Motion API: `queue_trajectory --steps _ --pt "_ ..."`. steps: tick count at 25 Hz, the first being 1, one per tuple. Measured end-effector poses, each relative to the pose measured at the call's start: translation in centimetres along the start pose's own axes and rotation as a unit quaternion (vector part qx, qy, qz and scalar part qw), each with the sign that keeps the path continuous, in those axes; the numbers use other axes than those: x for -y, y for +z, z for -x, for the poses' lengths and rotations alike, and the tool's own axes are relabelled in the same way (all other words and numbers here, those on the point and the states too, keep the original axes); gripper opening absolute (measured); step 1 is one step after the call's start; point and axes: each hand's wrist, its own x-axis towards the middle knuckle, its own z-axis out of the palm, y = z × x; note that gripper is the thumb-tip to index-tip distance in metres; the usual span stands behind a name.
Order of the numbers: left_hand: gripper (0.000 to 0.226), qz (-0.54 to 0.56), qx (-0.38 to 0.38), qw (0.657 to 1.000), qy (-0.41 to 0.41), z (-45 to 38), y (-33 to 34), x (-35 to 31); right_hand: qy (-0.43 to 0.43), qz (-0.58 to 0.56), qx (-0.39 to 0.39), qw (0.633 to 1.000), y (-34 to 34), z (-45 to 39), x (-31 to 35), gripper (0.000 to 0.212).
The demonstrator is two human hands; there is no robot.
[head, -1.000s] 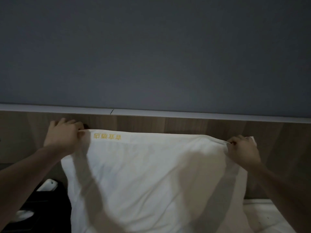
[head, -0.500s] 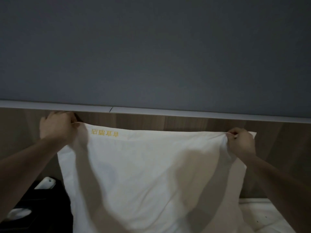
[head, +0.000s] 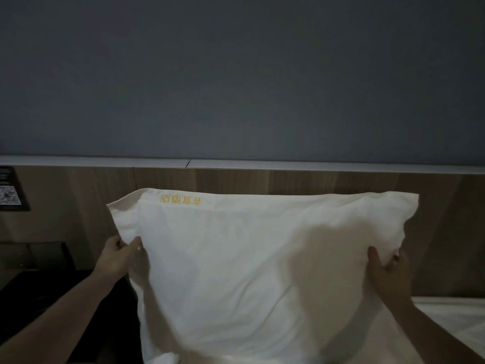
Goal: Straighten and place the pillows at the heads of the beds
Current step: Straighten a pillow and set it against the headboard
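Head: one pillow (head: 252,271) upright; left hand (head: 118,254), right hand (head: 388,269) both grip sides.

Ahead of you a flat blue-grey wall (head: 241,74) fills the upper half of the view, ending at a pale ledge (head: 315,166) with a seam near its middle. Below that runs a wood-grain headboard panel (head: 78,200), and at its far left you can see a dark plaque (head: 10,189) bearing a QR code, cut off by the frame edge. Low on your left stands a black bedside unit (head: 39,292), too dim for detail
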Motion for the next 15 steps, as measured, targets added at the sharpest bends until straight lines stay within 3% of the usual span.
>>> queue_trajectory --steps 1,3,5,9,15 --pt "0.051 0.002 0.022 1.0 0.014 -0.9 0.2 0.5 0.013 -0.014 0.014 1.0 0.4 0.4 0.0 0.095" --pt "0.051 -0.041 0.004 0.999 0.029 1.2 0.1 -1.9 0.018 -0.031 0.022 0.999 0.4 1.2 1.2 0.084" --pt "0.035 -0.043 -0.026 0.998 0.03 2.0 -0.5 -4.2 0.021 -0.047 0.023 0.998 0.1 1.0 1.6 0.075" --pt "0.034 -0.083 -0.14 0.986 0.044 0.4 -2.7 -6.3 0.03 -0.051 -0.016 0.998 0.1 -1.1 0.0 0.105" --pt "0.041 -0.123 -0.144 0.982 0.015 -0.1 -3.1 -6.0 0.003 -0.058 0.019 0.998 0.8 0.3 3.3 0.07"
